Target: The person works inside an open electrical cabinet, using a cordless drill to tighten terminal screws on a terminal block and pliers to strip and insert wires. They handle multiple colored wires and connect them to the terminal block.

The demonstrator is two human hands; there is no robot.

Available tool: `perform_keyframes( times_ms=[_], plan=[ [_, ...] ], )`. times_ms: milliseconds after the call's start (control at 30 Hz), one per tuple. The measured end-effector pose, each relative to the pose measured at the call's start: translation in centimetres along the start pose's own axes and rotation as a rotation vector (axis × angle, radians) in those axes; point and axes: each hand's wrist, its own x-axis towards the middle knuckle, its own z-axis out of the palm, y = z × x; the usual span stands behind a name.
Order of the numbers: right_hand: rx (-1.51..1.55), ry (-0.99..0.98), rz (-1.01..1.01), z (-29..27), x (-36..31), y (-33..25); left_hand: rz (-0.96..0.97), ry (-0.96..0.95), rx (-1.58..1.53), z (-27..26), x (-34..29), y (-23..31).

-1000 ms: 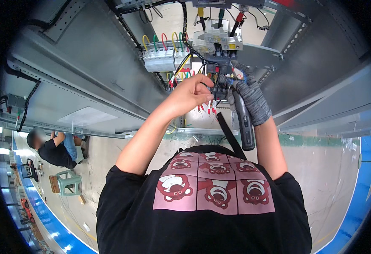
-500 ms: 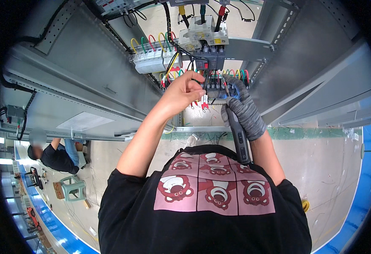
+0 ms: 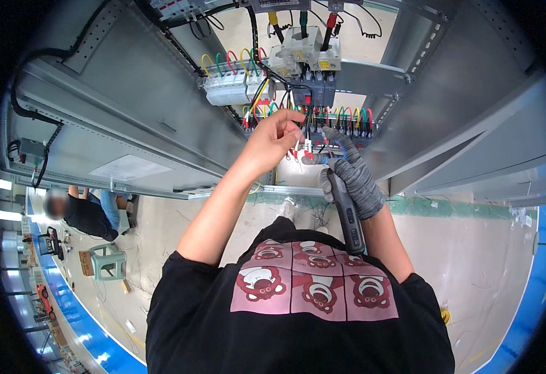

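My bare left hand (image 3: 272, 142) is closed, with thumb and forefinger pinched on a thin wire (image 3: 297, 147) beside a bundle of black wires (image 3: 311, 112). Red-sleeved wire ends with ring lugs (image 3: 308, 154) hang just right of those fingertips. In a grey knit glove, my right hand (image 3: 355, 181) wraps around a dark, pen-shaped electric screwdriver (image 3: 348, 215). Its thin shaft points up toward the hanging wires, and the gloved forefinger stretches along it. Beyond both hands lies a row of dark terminals (image 3: 354, 134) with coloured wires. Whether the screwdriver's tip touches anything is unclear.
Grey metal cabinet panels (image 3: 161, 118) flank both sides. White breakers (image 3: 226, 88) and a dark breaker (image 3: 318, 93) sit ahead. On the floor at left stand a pale green stool (image 3: 108, 262) and a seated person (image 3: 89, 215). A yellow coil (image 3: 445, 316) lies at right.
My right hand and the screwdriver have drawn back a little toward me from the terminals. The left hand keeps its pinch by the wires. The whole view has shifted slightly.
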Motion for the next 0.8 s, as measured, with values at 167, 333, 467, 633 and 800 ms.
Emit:
perform_keyframes(
  times_ms=[167,333,467,633,800],
  plan=[
    [0.024,0.036,0.029,0.7,0.5,-0.1,0.014,-0.043,-0.077,-0.8,0.0,0.1],
    [-0.063,0.072,-0.084,1.3,0.7,0.3,0.068,-0.046,-0.143,-1.0,-0.3,-0.4],
    [-0.056,0.092,-0.158,1.1,1.3,0.7,0.247,-0.107,0.125,-1.8,-0.4,-0.9],
    [0.016,0.157,-0.191,2.3,1.3,0.9,0.664,-0.015,0.464,-2.2,0.8,1.1],
    [-0.016,0.266,-0.156,2.8,1.2,0.9,0.634,-0.131,0.432,-1.2,4.5,2.3]
  ],
)
